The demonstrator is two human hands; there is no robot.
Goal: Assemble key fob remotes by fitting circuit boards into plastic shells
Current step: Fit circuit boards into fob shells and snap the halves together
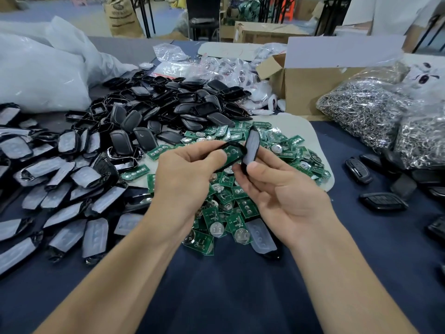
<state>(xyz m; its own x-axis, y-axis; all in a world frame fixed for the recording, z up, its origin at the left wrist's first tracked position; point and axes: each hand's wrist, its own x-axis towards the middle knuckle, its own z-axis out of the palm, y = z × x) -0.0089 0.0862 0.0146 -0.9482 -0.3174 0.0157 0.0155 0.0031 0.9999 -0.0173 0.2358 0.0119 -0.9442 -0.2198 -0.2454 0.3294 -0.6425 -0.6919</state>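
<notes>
As a dark blue table (228, 297) spreads under heaps of parts, a large white plastic sack (36, 75) slumps at far left and an open cardboard box (305, 90) stands at back right, beside clear bags of metal key rings (361, 112). Black plastic shells (168, 104) are piled at centre left, film-covered shell halves (60, 189) fan out nearer the left edge, and green circuit boards (243, 201) lie heaped on a pale sheet (313, 131) at centre. Above the boards, a person's left hand (185, 174) pinches a thin black frame (234, 145) between thumb and fingers, while the right hand (284, 189) grips a film-faced shell half (251, 148) upright; the two pieces meet, held clear of the table.
</notes>
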